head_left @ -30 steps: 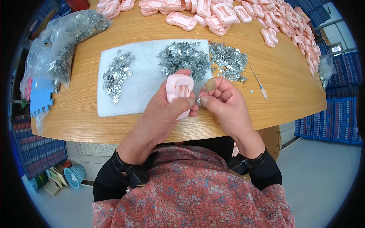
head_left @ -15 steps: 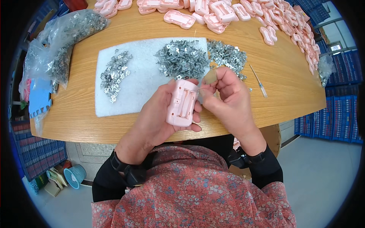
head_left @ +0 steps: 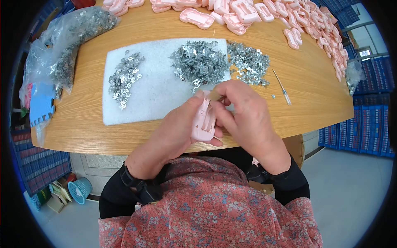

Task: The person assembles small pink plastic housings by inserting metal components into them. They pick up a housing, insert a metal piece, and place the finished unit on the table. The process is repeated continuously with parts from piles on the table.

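Note:
My left hand (head_left: pixel 173 126) is wrapped round a pale pink plastic housing (head_left: pixel 202 133) with a long battery recess, tilted above the table's near edge. My right hand (head_left: pixel 250 113) is closed at the housing's upper end, thumb and forefinger pressed together by the recess. A tan cover (head_left: pixel 215 96) sits on a right fingertip. Whatever lies between those fingers is hidden. Just beyond both hands, a heap of small metal clips (head_left: pixel 198 62) rests on a white foam sheet (head_left: pixel 155 91). A looser pile of clips (head_left: pixel 124 78) lies on the sheet's left part.
More metal clips (head_left: pixel 250 66) lie right of the sheet, near a thin screwdriver-like tool (head_left: pixel 282 87). Many pink housings (head_left: pixel 244 12) cover the table's far side. Clear bags of metal parts (head_left: pixel 66 62) stand at left, beside a blue foam piece (head_left: pixel 42 103).
My right hand has moved left onto the housing's upper end, its fingertips now over the recess. The housing has turned and shifted slightly right and nearer to me.

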{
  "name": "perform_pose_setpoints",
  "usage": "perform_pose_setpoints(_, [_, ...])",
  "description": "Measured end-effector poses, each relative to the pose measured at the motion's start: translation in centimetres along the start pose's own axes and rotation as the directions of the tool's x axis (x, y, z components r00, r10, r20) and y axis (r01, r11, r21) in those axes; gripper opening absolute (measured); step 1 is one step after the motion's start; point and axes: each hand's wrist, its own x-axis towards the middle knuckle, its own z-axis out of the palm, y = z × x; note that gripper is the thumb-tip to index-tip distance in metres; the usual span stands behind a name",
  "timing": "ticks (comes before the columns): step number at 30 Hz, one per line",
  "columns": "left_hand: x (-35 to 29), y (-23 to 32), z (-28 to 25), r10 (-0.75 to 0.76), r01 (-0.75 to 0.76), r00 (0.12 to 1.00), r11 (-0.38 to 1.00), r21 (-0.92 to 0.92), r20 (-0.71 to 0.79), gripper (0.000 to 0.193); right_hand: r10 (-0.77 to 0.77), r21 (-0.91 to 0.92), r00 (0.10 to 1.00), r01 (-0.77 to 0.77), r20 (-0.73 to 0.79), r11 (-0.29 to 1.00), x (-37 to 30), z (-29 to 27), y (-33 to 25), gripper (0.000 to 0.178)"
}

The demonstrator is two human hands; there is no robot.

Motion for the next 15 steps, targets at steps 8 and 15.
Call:
perform_pose_setpoints(8, [-0.1, 0.1, -0.6, 0.022, -0.015, 0.993, 0.998, -0.06, 0.114, 0.055, 0.245, 0.249, 0.968, -0.252, 0.06, 0.935, -0.5, -1.4, 0.4, 0.018])
perform_pose_setpoints(15, [-0.2, -0.6, -0.3, 0.051, -0.053, 0.993, 0.998, 0.015, 0.103, 0.058, 0.402, 0.52, 0.843, -0.537, 0.358, 0.664, -1.3, -0.5, 1.0, 0.019])
